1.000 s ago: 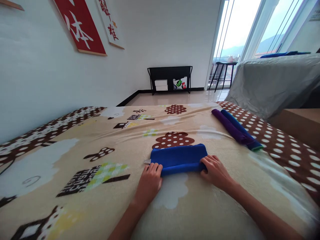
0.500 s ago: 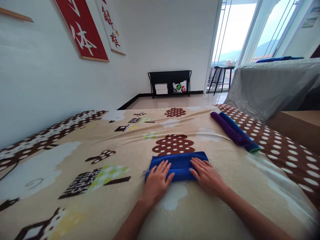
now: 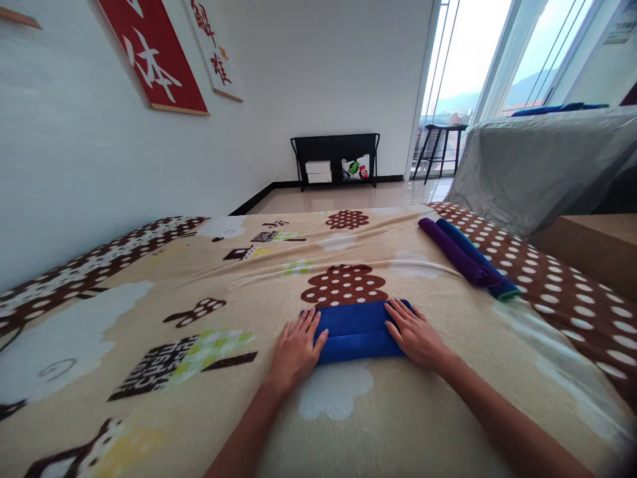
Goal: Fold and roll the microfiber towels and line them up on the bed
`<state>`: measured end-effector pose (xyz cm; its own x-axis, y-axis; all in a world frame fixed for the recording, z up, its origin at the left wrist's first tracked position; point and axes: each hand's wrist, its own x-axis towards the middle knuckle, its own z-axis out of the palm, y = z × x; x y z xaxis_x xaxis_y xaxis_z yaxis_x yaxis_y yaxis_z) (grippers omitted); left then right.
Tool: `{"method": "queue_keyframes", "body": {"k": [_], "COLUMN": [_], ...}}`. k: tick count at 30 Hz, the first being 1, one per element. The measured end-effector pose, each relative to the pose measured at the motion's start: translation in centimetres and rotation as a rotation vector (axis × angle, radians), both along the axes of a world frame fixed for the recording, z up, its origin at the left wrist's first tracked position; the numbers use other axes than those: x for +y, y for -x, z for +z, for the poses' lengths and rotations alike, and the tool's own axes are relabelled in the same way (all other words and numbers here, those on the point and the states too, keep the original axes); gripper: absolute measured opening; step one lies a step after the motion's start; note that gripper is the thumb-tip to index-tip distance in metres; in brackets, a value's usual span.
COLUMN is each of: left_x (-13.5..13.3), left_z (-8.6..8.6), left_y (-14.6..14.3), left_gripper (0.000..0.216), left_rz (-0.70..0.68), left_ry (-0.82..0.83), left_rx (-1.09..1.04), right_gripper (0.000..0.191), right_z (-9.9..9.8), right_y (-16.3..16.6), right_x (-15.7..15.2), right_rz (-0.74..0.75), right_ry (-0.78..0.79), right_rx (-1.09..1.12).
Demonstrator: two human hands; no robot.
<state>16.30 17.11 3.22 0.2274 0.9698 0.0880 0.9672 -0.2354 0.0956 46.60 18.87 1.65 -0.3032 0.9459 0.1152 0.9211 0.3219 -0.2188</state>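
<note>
Left hand (image 3: pixel 297 348) and right hand (image 3: pixel 414 333) spread over a blue towel (image 3: pixel 354 330)

The blue towel lies on a beige patterned blanket (image 3: pixel 249 418), folded into a flat strip with a crease running along its length. It sits straight in front of the person, just on the near side of a brown dotted flower print (image 3: pixel 343 284). The left hand rests on the strip's left end and the right hand on its right end; both are wide, fingers stretched out, and neither is closed around anything.

Farther off to the right, a purple roll (image 3: pixel 454 253) and a blue roll (image 3: pixel 475 251) (the latter showing a green edge at its near end) lie side by side on the bedding. Beyond the blanket, a black rack (image 3: pixel 334 146) stands by the wall, with a dark stool (image 3: pixel 446 127) near the window.
</note>
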Motion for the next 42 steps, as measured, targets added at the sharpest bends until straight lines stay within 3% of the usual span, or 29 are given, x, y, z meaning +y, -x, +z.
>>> {"method": "queue_keyframes", "body": {"k": [4,7,10,13,16,21,24,27,31,35,39,42], "left_x": [-0.4,-2.5,-5.3,-6.4,-4.6,0.5,1.4,1.0,0.9,1.9,3.3,4.1], "left_z": [0.6,1.2,0.8,0.3,0.9,2.7,3.2,3.1,2.0,1.1,1.0,1.1], "left_y": [-0.2,0.0,1.5,2.6,2.3,1.0,0.4,-1.6,-4.8,-3.5,0.2,1.0], "left_gripper": [0.052,0.046,0.043,0.058,0.051,0.028,0.029,0.039,0.057,0.068,0.067,0.068], "left_rz": [-0.002,-0.046,-0.151,-0.168,-0.108,-0.031,0.002,-0.042,-0.233,-0.325,-0.302,-0.295], "left_ry": [-0.057,-0.206,-0.285,-0.209,-0.103,-0.094,-0.135,-0.204,-0.186,-0.13,-0.105,-0.106], "left_rx": [0.003,0.02,0.051,0.051,0.033,0.041,0.062,0.076,0.061,0.048,0.052,0.065], "right_gripper": [0.057,0.05,0.045,0.045,0.036,0.014,0.021,0.04,0.06,0.068,0.071,0.077], "right_z": [0.8,1.2,0.1,-1.6,-1.5,1.1,1.6,0.9,0.1,0.3,0.7,0.8], "right_y": [-0.3,-0.6,-1.8,-2.5,-2.0,-0.6,0.7,3.3,6.1,3.1,-0.9,-1.4], "right_x": [-0.3,-2.5,-5.5,-6.7,-4.9,-0.5,0.3,0.0,-0.3,1.1,2.8,3.8], "right_rz": [-0.006,0.048,0.206,0.235,0.193,0.137,0.081,0.047,0.199,0.343,0.31,0.304], "right_ry": [-0.031,-0.155,-0.374,-0.466,-0.372,-0.315,-0.329,-0.342,-0.295,-0.145,-0.08,-0.076], "right_rx": [-0.017,-0.031,-0.074,-0.078,-0.06,-0.078,-0.094,-0.08,-0.041,0.046,0.075,0.073]}}
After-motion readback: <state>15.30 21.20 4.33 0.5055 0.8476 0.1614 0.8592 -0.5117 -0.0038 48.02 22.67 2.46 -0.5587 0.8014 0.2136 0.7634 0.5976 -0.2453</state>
